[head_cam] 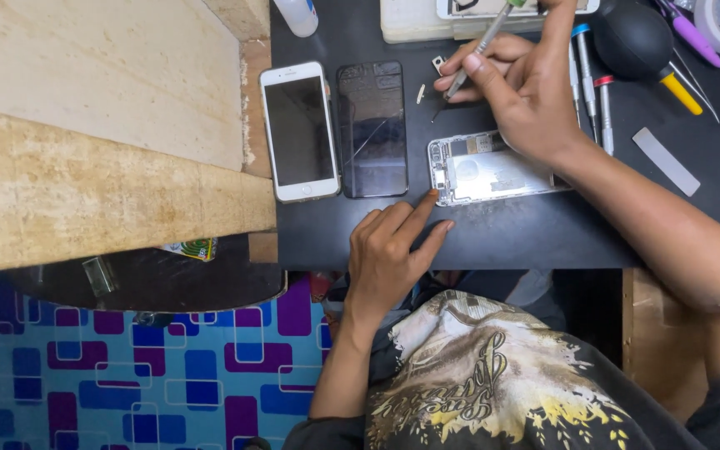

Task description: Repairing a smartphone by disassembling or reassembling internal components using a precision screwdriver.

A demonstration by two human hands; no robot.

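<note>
I see my right hand near the far edge of the table, its fingers pinched together around a thin metal tool held like a pen, tip pointing down at the dark surface just beyond the opened phone body. That phone body lies face-open, silver inside, partly under my right wrist. Two tiny loose parts, a small bracket and a pale sliver, sit just beside the tool's tip.

My left hand rests at the near edge of the table, holding nothing, fingers loosely spread; its index fingertip touches the near left corner of the phone body.

To the left of the phone body lies a detached dark screen panel, and just beside that a white phone face up, close to the table's left edge. Toward the far right corner I see a black air blower, screwdrivers lying side by side, a purple-handled tool and a pale flat strip. A white bottle stands at the far edge.
</note>
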